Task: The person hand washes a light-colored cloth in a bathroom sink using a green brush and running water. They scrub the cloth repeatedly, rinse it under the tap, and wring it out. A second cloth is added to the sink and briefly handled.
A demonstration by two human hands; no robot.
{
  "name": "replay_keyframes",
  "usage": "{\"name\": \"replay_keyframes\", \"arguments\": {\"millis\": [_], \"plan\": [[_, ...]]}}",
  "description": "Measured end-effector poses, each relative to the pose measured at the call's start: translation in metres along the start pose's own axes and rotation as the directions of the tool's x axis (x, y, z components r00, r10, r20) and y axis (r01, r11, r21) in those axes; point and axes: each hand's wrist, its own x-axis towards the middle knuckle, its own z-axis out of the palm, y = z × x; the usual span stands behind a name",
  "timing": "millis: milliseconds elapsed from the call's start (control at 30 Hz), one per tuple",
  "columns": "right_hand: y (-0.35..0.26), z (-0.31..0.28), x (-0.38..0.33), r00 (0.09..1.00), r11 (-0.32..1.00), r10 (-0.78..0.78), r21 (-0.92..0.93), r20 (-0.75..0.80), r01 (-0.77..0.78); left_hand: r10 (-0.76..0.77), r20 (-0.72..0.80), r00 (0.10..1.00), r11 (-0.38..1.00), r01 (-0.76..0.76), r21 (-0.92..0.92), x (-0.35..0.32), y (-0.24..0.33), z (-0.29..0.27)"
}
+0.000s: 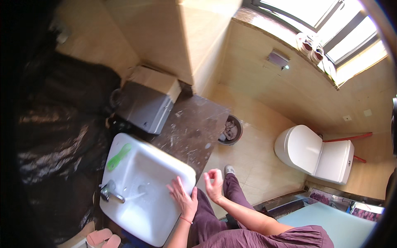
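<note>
Over the right rim of the white sink (153,163), my left hand (183,199) is open with fingers spread, and a thin red band circles its wrist. I cannot tell whether it touches the rim. My right hand (214,186) is raised beside the sink, fingers curled toward the thumb, with nothing visible in them. A metal faucet (112,193) stands on the sink's left side. On the far left rim lies a bright green long item (119,157), its kind unclear. Some water glints in the basin.
A dark scuffed counter (186,124) bears a grey box (144,105) behind the sink. Black plastic sheeting (53,136) hangs left. A bucket with cloth (236,130) and a white toilet (312,153) stand on the floor. Pink slippers (103,238) sit lower left; shoes (310,47) rest on the windowsill.
</note>
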Motion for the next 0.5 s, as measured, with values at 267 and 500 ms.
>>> {"name": "replay_keyframes", "arguments": {"millis": [267, 500], "plan": [[0.358, -0.075, 0.129, 0.705, 0.7, 0.708, -0.09, -0.046, -0.708, 0.045, -0.23, 0.972, 0.953, 0.028, 0.303, 0.01, 0.006, 0.033], [0.559, -0.081, 0.201, 0.5, 0.499, 0.866, -0.04, -0.021, -0.865, 0.043, -0.291, 0.956, 0.912, 0.081, 0.401, 0.027, 0.039, 0.031]]}}
